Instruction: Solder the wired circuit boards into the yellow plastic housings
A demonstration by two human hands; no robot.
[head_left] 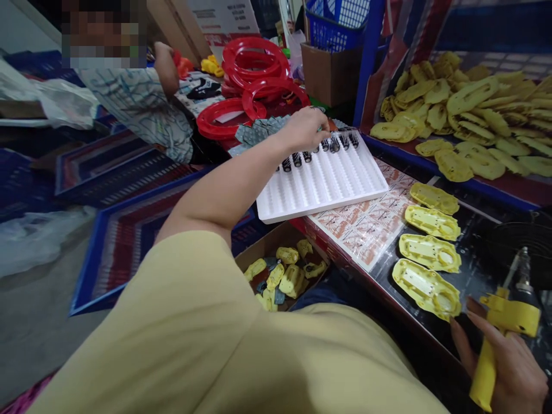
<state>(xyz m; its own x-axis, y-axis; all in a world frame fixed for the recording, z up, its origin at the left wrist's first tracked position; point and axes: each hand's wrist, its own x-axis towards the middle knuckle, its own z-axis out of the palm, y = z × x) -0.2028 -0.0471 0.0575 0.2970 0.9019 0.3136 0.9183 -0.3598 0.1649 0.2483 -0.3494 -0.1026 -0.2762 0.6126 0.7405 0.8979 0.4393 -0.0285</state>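
Left hand (305, 127) outstretched, right hand (515, 368) lower

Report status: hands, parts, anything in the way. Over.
Left hand at far edge of white tray, beside black parts. Four yellow shells lined up. Right hand beside nearest shell; yellow tool partly hiding that hand.

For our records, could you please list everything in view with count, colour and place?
Tray: one, white, centre
Black parts: several, black, in tray
Bench: one, black, right
Shells: four, yellow, on bench
Sheet: one, white-orange, on bench
Tool: one, yellow-black, lower right
Loose pieces: many, yellow, upper right
Rings: several, red, beyond tray
Grey pieces: several, grey, beyond tray
Basket: one, blue, top centre
Box: one, brown, under basket
Carton: one, brown, below tray
Crates: several, blue, left
Bags: several, whitish, left
Person: one, patterned shirt, upper left
Own shirt: one, yellow, foreground
Left hand: one, at tray
Right hand: one, by tool
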